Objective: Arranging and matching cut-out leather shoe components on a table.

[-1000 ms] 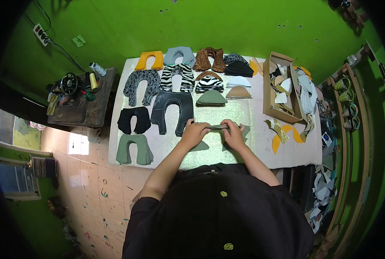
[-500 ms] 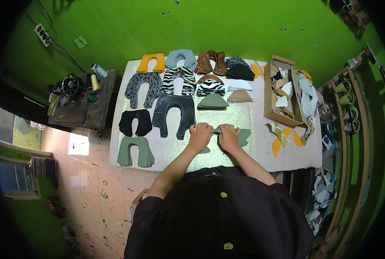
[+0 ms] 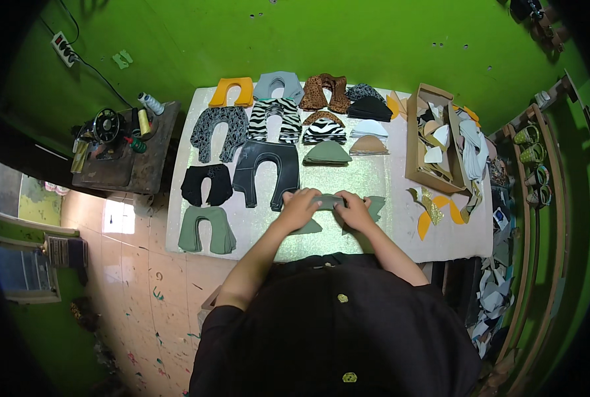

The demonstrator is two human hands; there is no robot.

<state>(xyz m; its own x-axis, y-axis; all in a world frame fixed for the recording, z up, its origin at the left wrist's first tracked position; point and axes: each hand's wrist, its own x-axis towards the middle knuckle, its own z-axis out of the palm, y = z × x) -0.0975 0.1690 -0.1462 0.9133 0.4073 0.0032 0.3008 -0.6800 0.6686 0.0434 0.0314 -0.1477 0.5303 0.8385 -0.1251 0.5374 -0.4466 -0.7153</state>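
Note:
Close to the table's near edge, my left hand (image 3: 300, 208) and my right hand (image 3: 353, 212) grip either side of green cut pieces (image 3: 329, 201). They look like a stack of U-shaped shoe-upper pieces, with the arch between my hands and the ends spreading below and to the right. My fingers are closed on the material and partly hide it. Just left of my left hand lies a stack of dark stitched U-shaped pieces (image 3: 266, 159). Beyond my hands sits a stack of green half-round pieces (image 3: 326, 154).
More stacks cover the table (image 3: 401, 245): zebra pieces (image 3: 275, 112), black pieces (image 3: 206, 177) and green U-shaped pieces (image 3: 190, 228). A cardboard box (image 3: 414, 145) of scraps stands at right, near yellow offcuts (image 3: 423, 225). At left is a sewing machine (image 3: 107, 126); a rack (image 3: 551, 198) stands far right.
My hands have moved slightly apart, the left one to the left. More of the green pieces' arch shows between them, and it lies flatter.

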